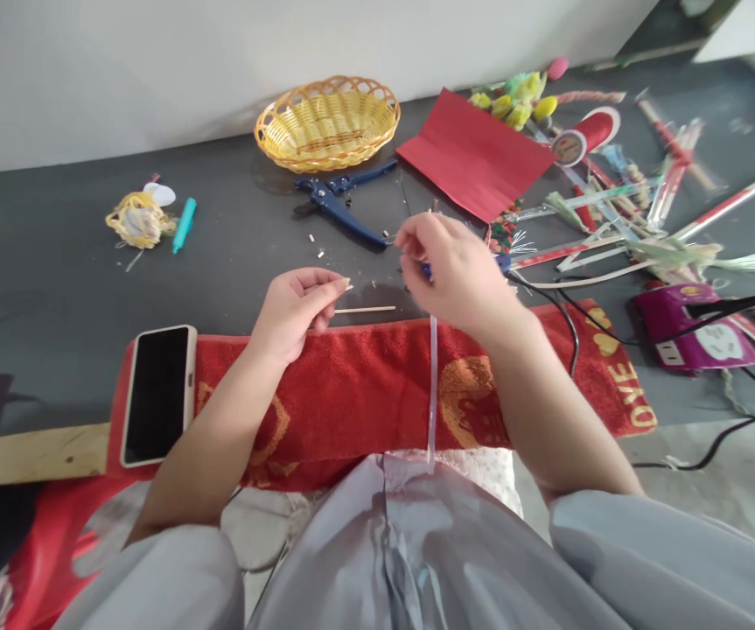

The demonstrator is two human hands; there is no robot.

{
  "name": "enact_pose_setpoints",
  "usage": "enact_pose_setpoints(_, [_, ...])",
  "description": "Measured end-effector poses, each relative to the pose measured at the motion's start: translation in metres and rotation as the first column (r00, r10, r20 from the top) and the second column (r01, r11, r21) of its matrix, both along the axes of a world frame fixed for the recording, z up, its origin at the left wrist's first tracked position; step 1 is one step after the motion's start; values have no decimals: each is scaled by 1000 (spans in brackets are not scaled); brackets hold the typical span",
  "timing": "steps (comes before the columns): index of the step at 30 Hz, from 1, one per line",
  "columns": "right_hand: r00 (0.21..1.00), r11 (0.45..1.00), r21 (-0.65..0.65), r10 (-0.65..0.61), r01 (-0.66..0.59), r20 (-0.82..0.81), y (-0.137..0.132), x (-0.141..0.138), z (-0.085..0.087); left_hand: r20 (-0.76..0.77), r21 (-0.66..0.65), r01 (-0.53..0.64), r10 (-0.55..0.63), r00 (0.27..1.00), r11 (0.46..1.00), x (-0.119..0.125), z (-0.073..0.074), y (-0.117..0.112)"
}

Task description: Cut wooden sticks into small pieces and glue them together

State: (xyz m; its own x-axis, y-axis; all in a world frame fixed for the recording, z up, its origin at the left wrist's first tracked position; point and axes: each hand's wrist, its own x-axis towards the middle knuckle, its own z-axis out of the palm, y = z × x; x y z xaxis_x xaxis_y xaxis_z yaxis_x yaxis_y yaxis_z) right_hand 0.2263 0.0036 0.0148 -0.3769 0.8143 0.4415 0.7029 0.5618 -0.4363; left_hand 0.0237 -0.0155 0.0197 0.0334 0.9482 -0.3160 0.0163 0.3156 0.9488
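My left hand [302, 311] pinches a short, thin pale stick [349, 287] between thumb and fingertips, just above the table's front part. A longer pale stick [367, 309] lies beside those fingers, close to the towel. My right hand [452, 267] is closed, thumb and fingers bent together, and what sits between the fingertips is hidden. Under and behind it shows part of a blue corded tool [503, 262], seemingly a glue gun, mostly covered by the hand. A translucent glue stick [433, 385] runs from below that hand over the red towel [364, 385].
Blue cutting pliers [344, 214] lie beyond my hands, before a yellow wicker basket [328, 127]. Red paper [475, 157], a red thread spool [587, 136] and craft pieces crowd the right. A purple power socket [695, 328] trails black cables. A phone [159, 394] and teal marker [184, 225] are left.
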Motion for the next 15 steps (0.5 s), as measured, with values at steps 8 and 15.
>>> enact_pose_setpoints(8, [864, 917, -179, -251, 357, 437, 14, 56, -8, -21, -5, 38, -38, 999, 999, -1, -2, -1])
enact_pose_setpoints(15, [821, 888, -218, -249, 406, 514, 17, 57, -9, -34, 5, 43, -43, 999, 999, -2, -1, -1])
